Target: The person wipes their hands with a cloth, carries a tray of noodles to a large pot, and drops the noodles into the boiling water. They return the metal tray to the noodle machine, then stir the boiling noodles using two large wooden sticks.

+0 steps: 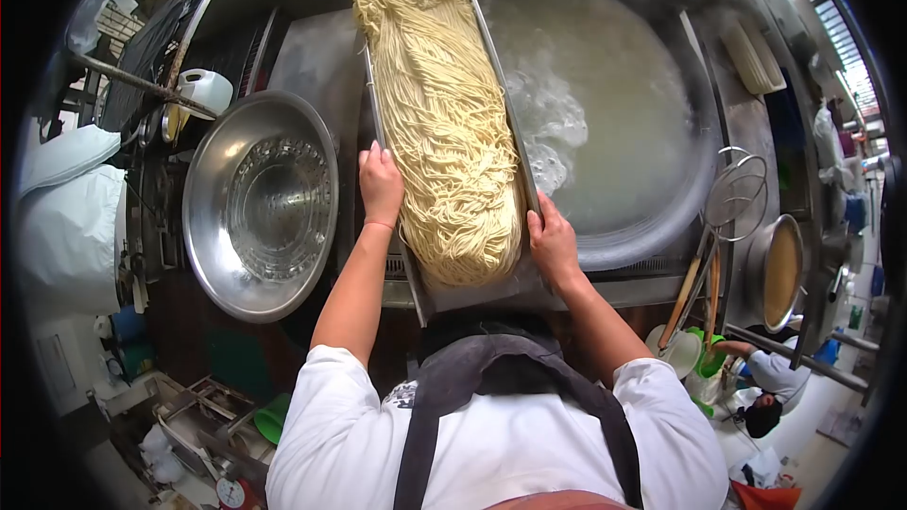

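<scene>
A long metal tray [511, 125] heaped with pale yellow noodles [444, 132] stretches away from my body. My left hand [380, 184] grips its left rim, thumb up along the edge. On the opposite side, my right hand [554, 241] is closed on the right rim, a little nearer to me. The noodles lie in loose strands over most of the tray, bunched at the far end. Just right of the tray is a very large pan of cloudy, bubbling water [614, 104], with steam over its far side.
To the left stands a wide steel basin [213, 217]. A wire strainer [737, 191] and wooden-handled tools lie at the pan's right, beside a round pot [782, 274]. Another person [779, 373] is bent over at the lower right. A white jug [206, 90] is at upper left.
</scene>
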### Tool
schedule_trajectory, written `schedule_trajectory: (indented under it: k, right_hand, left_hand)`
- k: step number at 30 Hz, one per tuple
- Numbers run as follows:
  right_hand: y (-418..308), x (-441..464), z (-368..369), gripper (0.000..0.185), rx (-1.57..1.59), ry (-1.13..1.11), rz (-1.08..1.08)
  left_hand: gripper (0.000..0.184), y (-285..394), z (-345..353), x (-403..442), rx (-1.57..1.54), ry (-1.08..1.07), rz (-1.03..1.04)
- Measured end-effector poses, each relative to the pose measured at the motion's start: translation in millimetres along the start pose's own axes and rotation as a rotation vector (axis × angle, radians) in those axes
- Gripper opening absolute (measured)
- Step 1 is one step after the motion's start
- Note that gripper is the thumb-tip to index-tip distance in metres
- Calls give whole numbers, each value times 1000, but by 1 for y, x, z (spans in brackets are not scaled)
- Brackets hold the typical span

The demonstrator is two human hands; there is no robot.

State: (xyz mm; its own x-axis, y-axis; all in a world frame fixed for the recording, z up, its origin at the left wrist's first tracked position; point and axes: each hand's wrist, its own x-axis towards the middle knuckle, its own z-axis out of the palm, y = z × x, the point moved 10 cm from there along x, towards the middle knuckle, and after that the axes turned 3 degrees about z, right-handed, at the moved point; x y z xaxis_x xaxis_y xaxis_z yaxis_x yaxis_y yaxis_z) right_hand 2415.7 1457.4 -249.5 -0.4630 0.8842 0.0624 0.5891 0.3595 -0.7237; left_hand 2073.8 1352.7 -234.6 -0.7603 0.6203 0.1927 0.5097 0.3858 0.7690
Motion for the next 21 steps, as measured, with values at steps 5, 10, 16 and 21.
schedule_trajectory:
  k: [5, 10, 16, 21]
  right_hand:
    - [-112, 55, -31, 53, 31, -26, -279]
    - [-82, 146, 67, 80, 206, -249, 66]
    - [-80, 183, 75, 68, 549, -36, 157]
    - [-131, 190, 10, 71, 912, -200, 115]
  left_hand:
    - [65, 32, 41, 24, 111, -143, 248]
    - [100, 51, 58, 60, 87, -200, -208]
    - [77, 56, 105, 93, -704, -399, -321]
    - [48, 168, 77, 77, -1360, -621, -316]
